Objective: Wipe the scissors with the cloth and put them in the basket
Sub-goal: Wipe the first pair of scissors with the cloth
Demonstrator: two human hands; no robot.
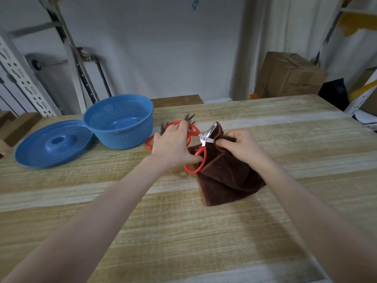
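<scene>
Scissors (204,140): handle gripped in left hand (173,145), steadied for wiping. Cloth (224,176): pinched round blade by right hand (242,147). Basket (122,137) (blue) close by for drop-off.

A pale wooden table (183,231) with lighter streaks is seen filling the lower frame. Toward its upper left a blue perforated basket (122,137) is stood upright, and a blue perforated lid (36,154) is laid just left of it, against its wall. Right of the basket, red-handled scissors (147,142) are laid, partly hidden. At centre right a brown cloth (226,180) is laid in folds.
</scene>
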